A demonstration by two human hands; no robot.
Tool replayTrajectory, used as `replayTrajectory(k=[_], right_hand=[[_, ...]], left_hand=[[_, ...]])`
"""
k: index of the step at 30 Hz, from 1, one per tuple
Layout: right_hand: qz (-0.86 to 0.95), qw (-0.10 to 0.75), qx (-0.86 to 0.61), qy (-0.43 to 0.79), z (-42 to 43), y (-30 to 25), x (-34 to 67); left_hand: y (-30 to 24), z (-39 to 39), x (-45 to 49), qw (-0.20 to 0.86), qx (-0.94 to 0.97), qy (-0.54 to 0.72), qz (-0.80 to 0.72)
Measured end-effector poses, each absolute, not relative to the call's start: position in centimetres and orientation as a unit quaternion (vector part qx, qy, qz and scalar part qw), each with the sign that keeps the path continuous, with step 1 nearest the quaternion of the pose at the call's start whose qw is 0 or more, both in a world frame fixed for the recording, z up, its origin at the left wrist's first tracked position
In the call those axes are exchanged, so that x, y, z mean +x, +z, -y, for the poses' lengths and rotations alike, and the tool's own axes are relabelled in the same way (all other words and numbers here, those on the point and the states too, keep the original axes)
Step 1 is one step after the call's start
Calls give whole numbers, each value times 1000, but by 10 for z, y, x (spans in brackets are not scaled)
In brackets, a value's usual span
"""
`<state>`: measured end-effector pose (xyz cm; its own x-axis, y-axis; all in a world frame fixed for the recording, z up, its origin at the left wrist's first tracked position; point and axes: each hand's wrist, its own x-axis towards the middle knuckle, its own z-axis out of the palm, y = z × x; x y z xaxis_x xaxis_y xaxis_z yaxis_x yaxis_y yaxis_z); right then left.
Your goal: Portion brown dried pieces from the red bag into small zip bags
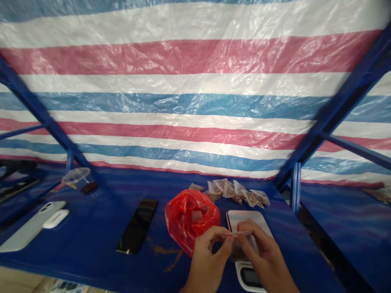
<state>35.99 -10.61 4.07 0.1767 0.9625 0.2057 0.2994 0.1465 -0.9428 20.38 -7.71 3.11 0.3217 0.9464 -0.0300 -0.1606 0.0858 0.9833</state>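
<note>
Between them, my left hand (210,254) and my right hand (264,252) pinch the top edge of a small clear zip bag (236,248). Something brownish shows dimly inside it; my fingers partly cover the bag. Beneath the bag lies a white digital scale (253,217) with a dark display at its near end. An open red plastic bag (180,211) stands just left of my hands, with a small pale, translucent piece in its mouth. Behind the scale, several small filled zip bags (241,193) with brown contents lie in a loose row.
A black phone (137,226) lies left of the red bag, near brown crumbs (168,252) on the blue surface (97,244). Farther left are a pale phone (33,228), a white earbud case (56,219) and a clear plastic cup (77,177). Blue metal bars (330,106) flank the striped tarp (189,134).
</note>
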Motion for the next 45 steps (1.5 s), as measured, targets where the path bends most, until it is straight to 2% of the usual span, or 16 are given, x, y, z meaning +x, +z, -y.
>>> replayTrajectory(k=[11, 16, 22, 33, 36, 38, 41, 43, 45], right_hand=[[503, 507, -585, 385, 105, 33, 348], [527, 519, -562, 371, 97, 44, 361], [516, 547, -549, 365, 93, 47, 360], [511, 548, -517, 413, 90, 48, 357], [510, 556, -560, 342, 86, 51, 380], [479, 592, -593, 261, 77, 58, 407], [407, 645, -642, 80, 49, 69, 453], [420, 612, -670, -22, 25, 70, 476], [491, 546, -678, -43, 4, 62, 488]], left_hand=[[31, 74, 192, 639, 477, 482, -362], [38, 71, 201, 651, 471, 483, -348], [32, 69, 205, 617, 472, 491, -395], [32, 59, 199, 521, 567, 505, -390], [32, 66, 202, 479, 564, 507, -443], [32, 69, 205, 441, 561, 524, -465], [33, 68, 206, 410, 578, 531, -464], [33, 65, 205, 400, 598, 526, -453], [33, 60, 204, 384, 624, 518, -441]])
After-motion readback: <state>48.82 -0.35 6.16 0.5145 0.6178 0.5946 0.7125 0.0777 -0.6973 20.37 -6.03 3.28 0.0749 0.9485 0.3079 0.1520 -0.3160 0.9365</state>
